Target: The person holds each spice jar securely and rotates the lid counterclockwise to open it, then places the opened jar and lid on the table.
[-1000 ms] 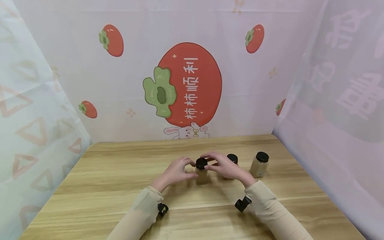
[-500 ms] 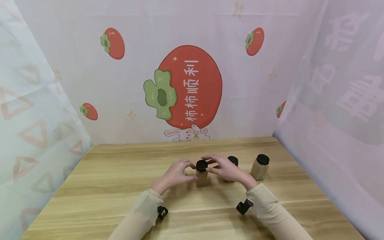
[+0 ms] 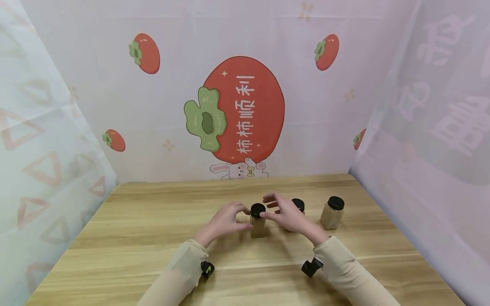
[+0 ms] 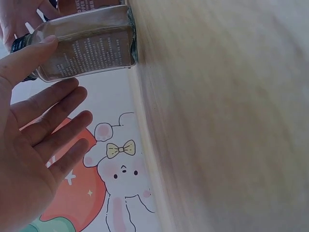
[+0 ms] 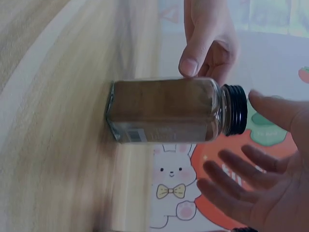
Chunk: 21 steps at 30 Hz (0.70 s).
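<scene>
In the head view, the jar (image 3: 258,228) stood upright on the worktop (image 3: 153,233), steadied lightly in the left hand's (image 3: 227,219) grip; the right hand (image 3: 289,216) had its grip wide beside the lid (image 3: 258,210). A half-hidden jar (image 3: 298,204) and a far-right jar (image 3: 331,217) stood capped. In the left wrist view, the left thumb (image 4: 30,57) lay against the jar. In the right wrist view, the lid sat in place; work there seemed unfinished, whether loosened unclear.

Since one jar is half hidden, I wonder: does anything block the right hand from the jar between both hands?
Nothing visible does: the right hand is right beside the upright jar. The half-hidden jar is behind that hand, not between.
</scene>
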Available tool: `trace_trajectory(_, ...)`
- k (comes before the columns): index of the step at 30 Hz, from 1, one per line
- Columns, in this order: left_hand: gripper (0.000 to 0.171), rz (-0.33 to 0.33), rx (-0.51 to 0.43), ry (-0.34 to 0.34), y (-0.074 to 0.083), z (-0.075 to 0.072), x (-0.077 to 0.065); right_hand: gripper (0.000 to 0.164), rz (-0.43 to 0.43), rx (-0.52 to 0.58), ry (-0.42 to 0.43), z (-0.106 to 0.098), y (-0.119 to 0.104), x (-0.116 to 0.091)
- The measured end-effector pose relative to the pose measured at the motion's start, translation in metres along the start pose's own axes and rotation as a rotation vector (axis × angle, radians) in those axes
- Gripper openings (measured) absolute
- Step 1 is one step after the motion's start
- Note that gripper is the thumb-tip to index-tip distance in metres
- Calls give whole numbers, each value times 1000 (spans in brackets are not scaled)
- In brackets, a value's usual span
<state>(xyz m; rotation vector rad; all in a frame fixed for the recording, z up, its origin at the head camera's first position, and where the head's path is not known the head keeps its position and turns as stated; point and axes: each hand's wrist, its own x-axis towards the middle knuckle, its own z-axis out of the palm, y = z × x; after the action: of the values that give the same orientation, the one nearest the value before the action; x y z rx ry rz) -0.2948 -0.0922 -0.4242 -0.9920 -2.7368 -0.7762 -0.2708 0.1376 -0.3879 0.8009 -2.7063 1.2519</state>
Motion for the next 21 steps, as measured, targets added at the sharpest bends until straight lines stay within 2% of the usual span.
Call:
trace_trajectory(10,41,-5,6,-1,-1,0,2,46,84,7,57,3,-5,0)
trace_trajectory(21,40,-12,-3,-16,1,-1,1,41,79,-4,57,8,-2,1)
